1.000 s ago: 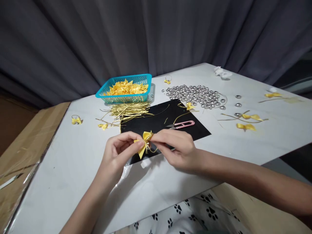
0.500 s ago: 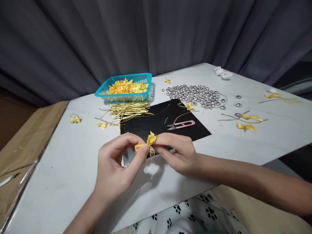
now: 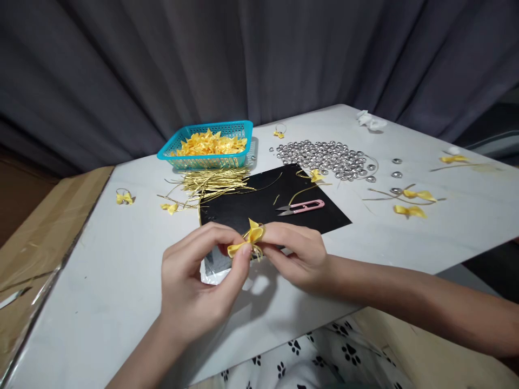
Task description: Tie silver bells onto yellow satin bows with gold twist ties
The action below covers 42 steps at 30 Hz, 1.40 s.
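Note:
Between my two hands, over the near edge of a black mat [image 3: 243, 210], is a yellow ribbon bow [image 3: 254, 233] with gold cord looped at it. My left hand [image 3: 205, 270] pinches the bow's left side between thumb and fingers. From the other side, the thumb and fingertips of my right hand [image 3: 295, 251] close on the bow's right edge and the cord. A small silvery piece shows at the bow's lower middle, partly hidden by my fingers. Pink thread snips [image 3: 302, 207] lie on the mat just beyond my right hand.
A turquoise basket [image 3: 205, 161] of yellow bows stands at the back, with a bundle of gold cords [image 3: 214, 181] before it. Silver bells or beads [image 3: 324, 156] are heaped to its right. Finished-looking bows [image 3: 124, 198] and loose bows [image 3: 409, 210] lie at both sides.
The bow has turned slightly and shifted a little right in my fingers. My left thumb has moved right with it; the right hand has barely moved.

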Motion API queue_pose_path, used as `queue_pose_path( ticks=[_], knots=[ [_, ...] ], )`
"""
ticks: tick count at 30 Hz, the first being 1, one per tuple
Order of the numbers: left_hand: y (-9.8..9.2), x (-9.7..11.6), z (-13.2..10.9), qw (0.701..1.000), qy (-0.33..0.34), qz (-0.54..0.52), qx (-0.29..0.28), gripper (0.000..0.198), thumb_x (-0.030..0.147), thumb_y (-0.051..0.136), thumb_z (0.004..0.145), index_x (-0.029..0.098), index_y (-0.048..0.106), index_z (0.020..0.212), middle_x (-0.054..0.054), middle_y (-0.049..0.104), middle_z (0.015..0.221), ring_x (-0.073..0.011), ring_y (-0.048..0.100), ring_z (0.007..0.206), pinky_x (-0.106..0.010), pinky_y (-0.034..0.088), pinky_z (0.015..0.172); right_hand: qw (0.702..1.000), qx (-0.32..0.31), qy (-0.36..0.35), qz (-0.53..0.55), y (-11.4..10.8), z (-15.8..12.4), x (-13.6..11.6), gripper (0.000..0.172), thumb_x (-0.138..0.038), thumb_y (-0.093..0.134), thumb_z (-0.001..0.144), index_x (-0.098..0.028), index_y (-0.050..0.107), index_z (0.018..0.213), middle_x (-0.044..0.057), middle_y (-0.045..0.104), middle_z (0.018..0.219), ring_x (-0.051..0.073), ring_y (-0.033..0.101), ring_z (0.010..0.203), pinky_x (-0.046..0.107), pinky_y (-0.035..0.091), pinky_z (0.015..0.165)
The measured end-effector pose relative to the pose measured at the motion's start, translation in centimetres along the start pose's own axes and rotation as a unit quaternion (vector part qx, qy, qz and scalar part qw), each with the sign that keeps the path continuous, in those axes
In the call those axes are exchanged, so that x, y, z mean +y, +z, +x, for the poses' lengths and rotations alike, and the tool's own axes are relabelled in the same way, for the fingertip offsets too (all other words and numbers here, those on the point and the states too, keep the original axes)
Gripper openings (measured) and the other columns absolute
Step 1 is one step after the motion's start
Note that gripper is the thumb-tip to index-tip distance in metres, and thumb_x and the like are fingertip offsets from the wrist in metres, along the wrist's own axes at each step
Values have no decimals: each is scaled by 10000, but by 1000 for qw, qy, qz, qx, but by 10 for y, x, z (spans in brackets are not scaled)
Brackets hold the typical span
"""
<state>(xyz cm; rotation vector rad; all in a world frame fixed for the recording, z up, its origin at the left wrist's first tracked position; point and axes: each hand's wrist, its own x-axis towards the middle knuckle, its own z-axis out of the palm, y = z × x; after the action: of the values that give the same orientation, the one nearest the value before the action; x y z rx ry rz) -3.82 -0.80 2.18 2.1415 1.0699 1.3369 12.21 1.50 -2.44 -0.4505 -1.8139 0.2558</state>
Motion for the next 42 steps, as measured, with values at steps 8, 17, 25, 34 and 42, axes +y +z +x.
queue_pose_path(
  ticks=[8, 17, 25, 34, 42],
  knots=[
    [-1, 2, 1, 990, -118, -70, -21, 102, 126, 612, 775, 199, 598, 706, 31, 586, 659, -94, 517, 600, -212, 412, 536, 999, 19, 45, -20, 0, 1, -6, 137, -31, 530, 817, -139, 563, 894, 20, 660, 741, 59, 613, 640, 124, 514, 623],
    [-1, -14, 5, 948, -237, -213, -2, 91, 204, 653, 770, 188, 642, 681, 12, 603, 608, -93, 509, 547, -191, 421, 503, 996, 4, 90, 4, -3, 5, -5, 103, -45, 534, 820, -124, 598, 834, 16, 661, 695, 65, 601, 596, 154, 506, 565],
    [4, -14, 4, 959, -223, -177, 8, 72, 181, 650, 765, 187, 646, 693, 17, 610, 629, -90, 533, 574, -179, 443, 545, 996, 6, 94, 11, -2, 8, -6, 98, -36, 530, 818, -102, 600, 795, 13, 632, 665, 51, 575, 579, 132, 479, 550],
    [1, -17, 4, 955, -234, -181, 15, 96, 215, 655, 762, 175, 643, 676, 17, 581, 600, -95, 508, 554, -189, 417, 513, 968, -27, 228, 103, -5, 10, -7, 85, -115, 502, 843, -103, 568, 791, 24, 617, 686, 63, 601, 542, 158, 519, 523],
    [9, -15, 7, 954, -252, -165, 10, 75, 210, 660, 721, 169, 634, 664, 9, 593, 606, -102, 508, 560, -202, 421, 515, 991, -37, 128, 17, -4, 9, -2, 111, -59, 500, 842, -105, 593, 804, 15, 613, 675, 58, 556, 576, 157, 463, 538]
  ],
)
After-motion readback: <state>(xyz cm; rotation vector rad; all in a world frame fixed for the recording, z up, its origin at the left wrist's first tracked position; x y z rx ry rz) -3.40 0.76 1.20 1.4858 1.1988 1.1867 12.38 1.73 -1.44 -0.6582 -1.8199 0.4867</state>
